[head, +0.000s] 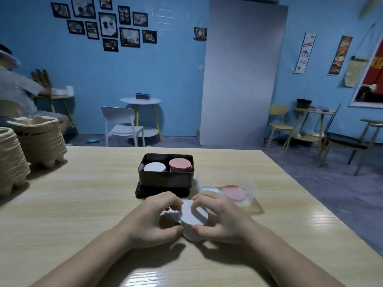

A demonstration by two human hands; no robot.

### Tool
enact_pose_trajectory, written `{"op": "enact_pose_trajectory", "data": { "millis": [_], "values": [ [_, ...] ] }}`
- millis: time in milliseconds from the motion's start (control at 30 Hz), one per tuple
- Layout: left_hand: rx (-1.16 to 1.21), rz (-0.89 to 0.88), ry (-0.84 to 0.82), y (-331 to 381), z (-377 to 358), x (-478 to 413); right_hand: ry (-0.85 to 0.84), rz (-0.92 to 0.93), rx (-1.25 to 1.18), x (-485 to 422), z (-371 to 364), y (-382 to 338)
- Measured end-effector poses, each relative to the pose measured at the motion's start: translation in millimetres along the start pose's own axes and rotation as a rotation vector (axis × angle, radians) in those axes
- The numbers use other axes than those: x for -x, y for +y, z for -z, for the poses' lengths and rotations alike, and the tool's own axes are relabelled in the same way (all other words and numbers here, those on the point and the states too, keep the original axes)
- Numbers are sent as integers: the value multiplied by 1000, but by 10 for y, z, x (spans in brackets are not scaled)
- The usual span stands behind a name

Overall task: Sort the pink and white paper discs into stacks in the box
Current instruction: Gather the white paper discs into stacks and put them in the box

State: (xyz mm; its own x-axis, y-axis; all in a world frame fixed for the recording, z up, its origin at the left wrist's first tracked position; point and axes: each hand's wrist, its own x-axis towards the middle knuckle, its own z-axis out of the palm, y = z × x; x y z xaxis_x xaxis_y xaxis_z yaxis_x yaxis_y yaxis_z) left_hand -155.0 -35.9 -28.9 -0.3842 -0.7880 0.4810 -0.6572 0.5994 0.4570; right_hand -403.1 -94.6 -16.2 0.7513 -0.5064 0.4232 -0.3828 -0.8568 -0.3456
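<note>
White paper discs [192, 216] are bunched between your two hands, just in front of the box [165, 179] on the worktop [83, 193]. It looks like you're squaring the bundle so it goes in as one neat stack. Your left hand [149, 220] curls round the left side, fingers arched over the far edge, thumb tucked low on the near edge. Your right hand [221, 218] mirrors it, fingertips bearing on the top disc's rim, thumb pinching from below. Both grip the same bundle, wrists low, forearms angling in from either side. In the box, a white stack [154, 167] sits on the left and a pink stack [179, 164] on the right, side by side, one colour per half; I'd judge this handful is meant for the white side. The box rests on what seems to be its own lid [143, 192]. Off to the right, a clear tub [248, 189] holds loose discs [234, 192], pink and white, not yet sorted.
</note>
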Motion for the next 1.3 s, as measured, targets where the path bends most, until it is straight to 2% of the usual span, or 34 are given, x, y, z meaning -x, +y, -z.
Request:
{"op": "enact_pose_trajectory", "data": {
  "millis": [300,567,767,1067,1300],
  "values": [
    [-64,102,-9,-75,-62,48,22,-47,30,7,27,194],
    [-351,8,-54,12,-104,-36,30,-137,44,134,61,258],
    [-339,13,-151,12,-126,-77,13,-152,48,133,9,282],
    [-285,41,-94,-38,-21,49,10,-176,41,140,-21,300],
    [-291,26,-135,92,-116,-87,7,-185,42,137,-38,326]
  ]
}}
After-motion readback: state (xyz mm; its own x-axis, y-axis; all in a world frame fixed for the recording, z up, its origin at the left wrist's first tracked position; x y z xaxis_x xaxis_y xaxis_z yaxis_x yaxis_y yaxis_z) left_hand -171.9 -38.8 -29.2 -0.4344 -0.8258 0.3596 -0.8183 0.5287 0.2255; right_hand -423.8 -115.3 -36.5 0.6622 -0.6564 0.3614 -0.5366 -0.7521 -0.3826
